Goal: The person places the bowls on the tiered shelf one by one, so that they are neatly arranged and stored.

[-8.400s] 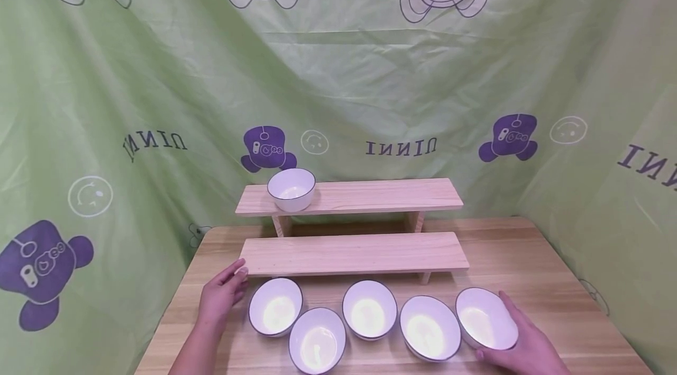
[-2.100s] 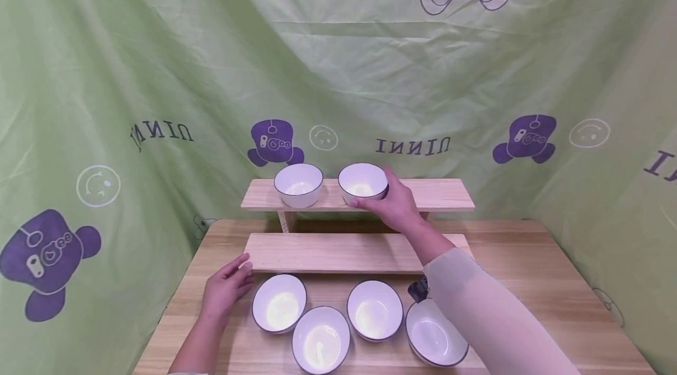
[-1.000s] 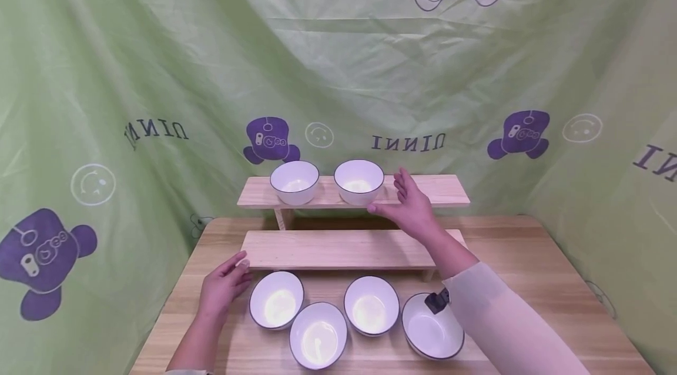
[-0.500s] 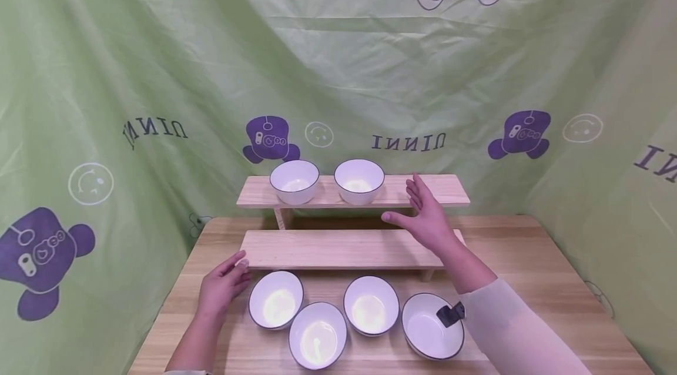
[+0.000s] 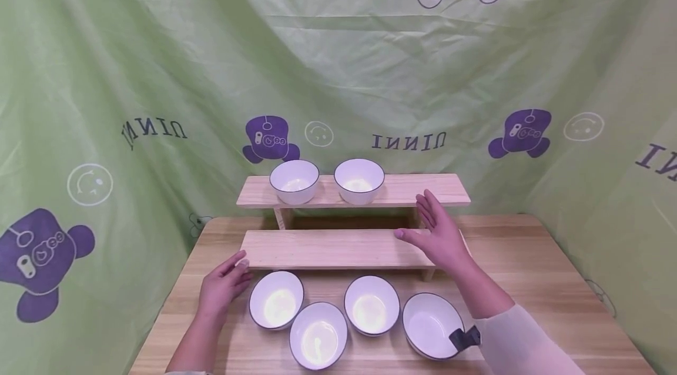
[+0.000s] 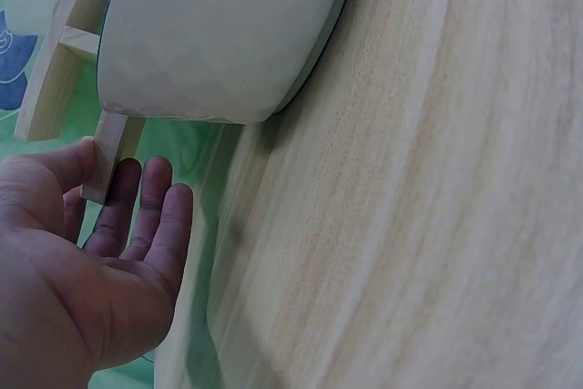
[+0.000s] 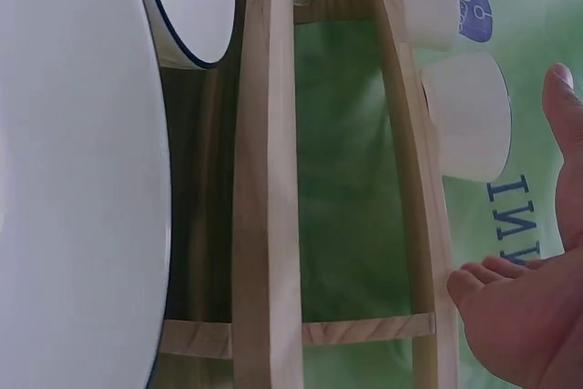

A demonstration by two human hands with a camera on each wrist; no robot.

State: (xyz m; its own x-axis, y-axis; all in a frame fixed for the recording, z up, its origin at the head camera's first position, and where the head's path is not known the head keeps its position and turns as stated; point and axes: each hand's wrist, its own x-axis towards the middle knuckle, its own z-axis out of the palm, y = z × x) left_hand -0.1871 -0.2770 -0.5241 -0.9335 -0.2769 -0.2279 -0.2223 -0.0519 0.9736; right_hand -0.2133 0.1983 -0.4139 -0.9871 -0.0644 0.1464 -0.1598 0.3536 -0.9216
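Lower shelf (image 5: 328,249) pinched by left hand (image 5: 222,288), thumb of right hand (image 5: 443,242) spread from fingers, two bowls (image 5: 295,194) placed on upper shelf (image 5: 412,188)

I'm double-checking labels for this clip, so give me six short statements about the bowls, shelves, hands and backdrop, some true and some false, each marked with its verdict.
1. Two white bowls stand on the upper shelf. True.
2. Four other bowls stand on the table. True.
3. The bowls nearest the camera are stacked in one pile. False: those four stand separately, open side up.
4. The right hand holds nothing. True.
5. Both hands are at the right end of the shelves. False: the left hand is at the left end of the lower shelf.
6. Plain red cloth hangs behind the table. False: a green printed curtain hangs there.
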